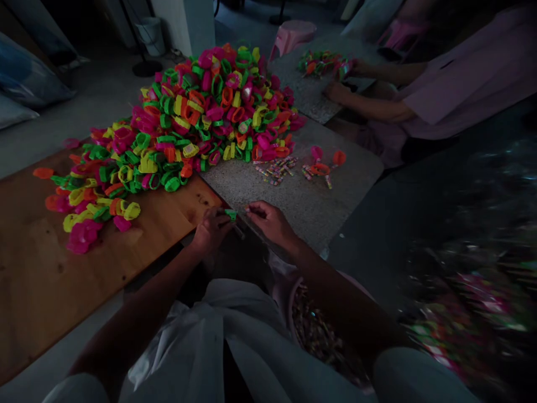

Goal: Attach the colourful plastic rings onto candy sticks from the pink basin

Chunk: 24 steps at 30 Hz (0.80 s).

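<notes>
Head view: green piece (230, 214) is gripped by the left hand (210, 230) at the near tabletop (335, 215) edge and should be kept steady, with an unidentifiable small item (247, 208) pinched lightly in the right hand (272, 222).

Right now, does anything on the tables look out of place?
Slightly: an orange ring lies on the grey table beside small sticks, apart from the big pile. It looks stray, though perhaps set there on purpose. Nothing looks clearly damaged.

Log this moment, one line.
left hand: holds small green plastic piece | right hand: pinches tiny item, type unclear | beyond hands: multicoloured plastic loops, heaped
</notes>
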Motion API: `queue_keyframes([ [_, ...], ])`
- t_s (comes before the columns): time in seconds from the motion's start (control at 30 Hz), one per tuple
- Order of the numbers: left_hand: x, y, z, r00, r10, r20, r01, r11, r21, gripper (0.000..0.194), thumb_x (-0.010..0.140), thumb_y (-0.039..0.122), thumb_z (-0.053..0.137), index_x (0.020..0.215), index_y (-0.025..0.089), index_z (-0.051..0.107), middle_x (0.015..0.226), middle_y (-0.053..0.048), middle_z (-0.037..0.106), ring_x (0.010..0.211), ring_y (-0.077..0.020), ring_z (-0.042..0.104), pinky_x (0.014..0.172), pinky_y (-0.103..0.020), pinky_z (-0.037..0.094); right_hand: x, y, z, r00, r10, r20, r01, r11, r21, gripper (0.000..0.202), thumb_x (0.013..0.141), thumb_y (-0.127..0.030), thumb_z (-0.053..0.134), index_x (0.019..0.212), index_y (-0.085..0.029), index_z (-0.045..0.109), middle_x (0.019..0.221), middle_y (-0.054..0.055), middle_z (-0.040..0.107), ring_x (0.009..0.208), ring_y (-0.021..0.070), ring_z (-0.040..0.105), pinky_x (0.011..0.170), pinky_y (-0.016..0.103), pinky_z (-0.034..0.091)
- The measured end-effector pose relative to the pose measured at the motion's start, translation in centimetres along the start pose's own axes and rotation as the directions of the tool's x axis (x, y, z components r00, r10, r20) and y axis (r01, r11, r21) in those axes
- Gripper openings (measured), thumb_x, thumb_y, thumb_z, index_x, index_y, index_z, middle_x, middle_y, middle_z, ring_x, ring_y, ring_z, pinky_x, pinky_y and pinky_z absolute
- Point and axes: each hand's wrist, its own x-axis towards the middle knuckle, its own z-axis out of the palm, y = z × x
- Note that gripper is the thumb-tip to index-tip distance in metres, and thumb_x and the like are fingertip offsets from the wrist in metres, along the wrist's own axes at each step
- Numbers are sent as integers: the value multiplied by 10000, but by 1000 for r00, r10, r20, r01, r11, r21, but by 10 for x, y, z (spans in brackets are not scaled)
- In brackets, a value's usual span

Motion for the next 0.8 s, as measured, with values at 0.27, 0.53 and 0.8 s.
queue_keyframes([
  [0.27,2,8,16,985,90,150,-67,986,-152,178,1009,325,639,940,196,739,1053,-89,749,991,-207,699,952,-356,559,-8,0,-5,999,-12,47,14,999,-49,221,928,-361,672,1102,-244,741,1051,32,791,982,213,734,920,365,565],
  [0.53,-2,4,30,972,62,225,-53,998,-46,93,1000,227,558,959,193,634,984,-78,674,960,-213,650,908,-356,536,-9,6,-12,977,-152,148,200,893,-404,211,997,-262,628,1157,-255,765,1119,68,792,1049,244,709,962,386,528],
  [0.8,4,24,32,961,-41,275,2,990,139,169,997,201,527,1123,190,639,1065,-113,662,1042,-245,662,961,-385,551,3,5,-13,918,-241,315,388,706,-593,272,1084,-322,551,1213,-258,782,1151,89,776,1093,263,659,983,383,491],
])
